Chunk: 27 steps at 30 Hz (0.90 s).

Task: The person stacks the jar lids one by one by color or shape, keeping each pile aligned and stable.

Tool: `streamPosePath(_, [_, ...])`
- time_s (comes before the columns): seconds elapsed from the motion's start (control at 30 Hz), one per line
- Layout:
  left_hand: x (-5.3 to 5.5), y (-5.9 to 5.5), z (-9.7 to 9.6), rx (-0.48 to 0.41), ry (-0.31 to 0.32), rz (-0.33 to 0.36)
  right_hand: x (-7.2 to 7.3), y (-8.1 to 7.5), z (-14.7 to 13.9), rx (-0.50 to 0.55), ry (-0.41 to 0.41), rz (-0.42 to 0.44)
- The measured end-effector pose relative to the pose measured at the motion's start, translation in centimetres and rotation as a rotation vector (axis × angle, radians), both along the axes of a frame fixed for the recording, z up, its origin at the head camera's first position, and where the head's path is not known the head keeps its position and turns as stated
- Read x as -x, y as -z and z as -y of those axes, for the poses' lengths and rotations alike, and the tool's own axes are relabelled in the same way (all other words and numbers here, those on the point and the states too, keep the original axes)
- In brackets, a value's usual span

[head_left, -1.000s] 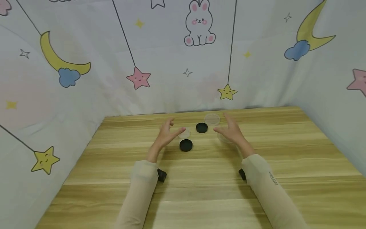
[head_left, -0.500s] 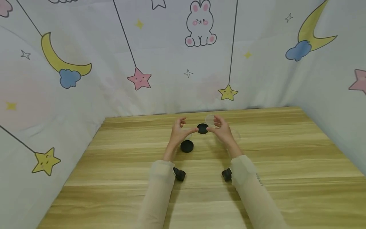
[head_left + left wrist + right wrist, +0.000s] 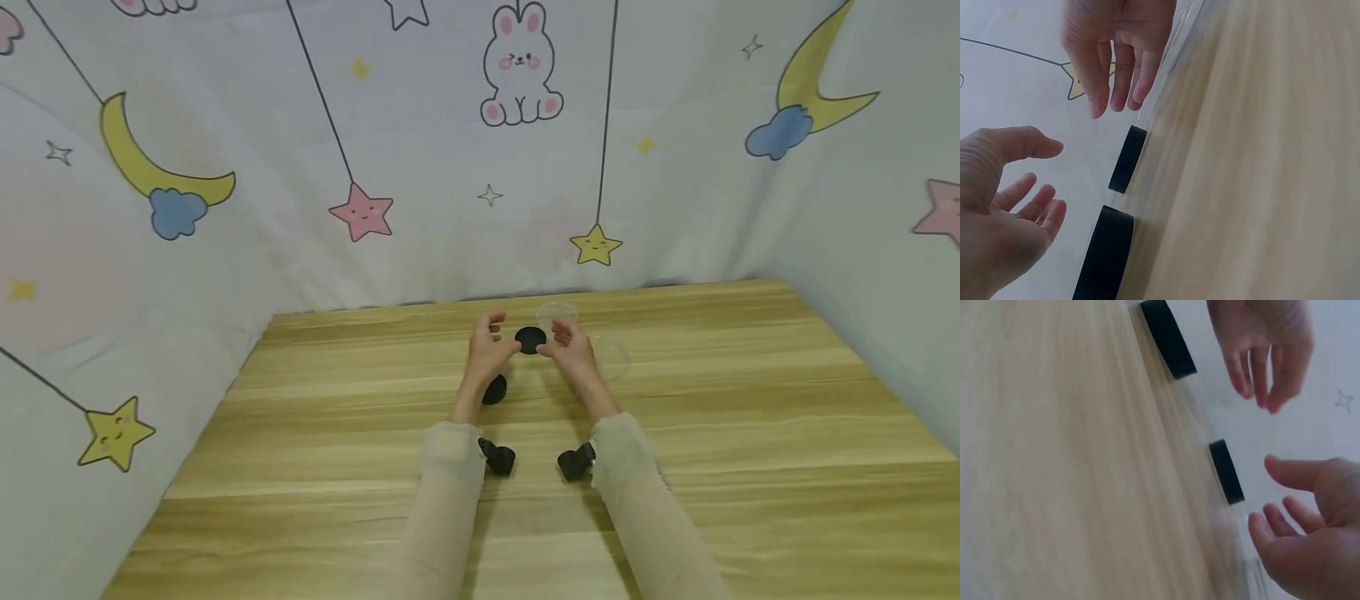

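Two black round discs lie flat on the wooden table. The farther disc shows between my hands in the head view; the nearer disc is partly covered by my left forearm. My left hand hovers on the left, thumb apart from loosely bent fingers. My right hand mirrors it on the right. Both wrist views show air between the hands and the farther disc, and neither hand holds anything. A clear round piece lies behind the right fingers, and a larger clear round piece lies right of that hand.
The wooden table extends around the hands. White cloth printed with moons, stars and a rabbit hangs along its back edge and sides. Black wrist cameras sit at both cuffs.
Both hands have come inward from wide apart, to either side of the farther black disc. My left arm now covers part of the nearer disc and the small clear piece. The discs stay put.
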<state>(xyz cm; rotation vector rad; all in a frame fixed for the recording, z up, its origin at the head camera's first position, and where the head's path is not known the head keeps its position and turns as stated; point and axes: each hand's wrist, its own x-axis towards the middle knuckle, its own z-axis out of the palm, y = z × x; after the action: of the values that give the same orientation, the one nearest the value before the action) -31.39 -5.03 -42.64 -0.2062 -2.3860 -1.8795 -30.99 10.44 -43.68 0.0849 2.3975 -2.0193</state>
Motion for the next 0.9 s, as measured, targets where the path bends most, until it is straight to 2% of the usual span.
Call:
streamPosePath(0.23, [0.2, 0.1, -0.8, 0.011, -0.012, 0.034, 0.1, 0.3, 0.8, -0.13, -0.006, -0.019])
streamPosePath(0.4, [0.6, 0.3, -1.0, 0.065, -0.011, 0.066, 0.3, 0.6, 1.1, -0.185, -0.013, -0.049])
streamPosePath(0.53, [1.0, 0.4, -1.2, 0.114, -0.005, 0.075, 0.5, 0.9, 0.9, -0.195, -0.016, -0.064])
streamPosePath(0.67, [1.2, 0.6, -1.1, 0.173, 0.021, 0.079, 0.7, 1.4, 0.8, -0.175, 0.014, -0.063])
streamPosePath(0.9, [1.5, 0.8, -0.6, 0.263, 0.067, 0.036, 1.0, 1.8, 0.9, -0.194, 0.001, -0.097])
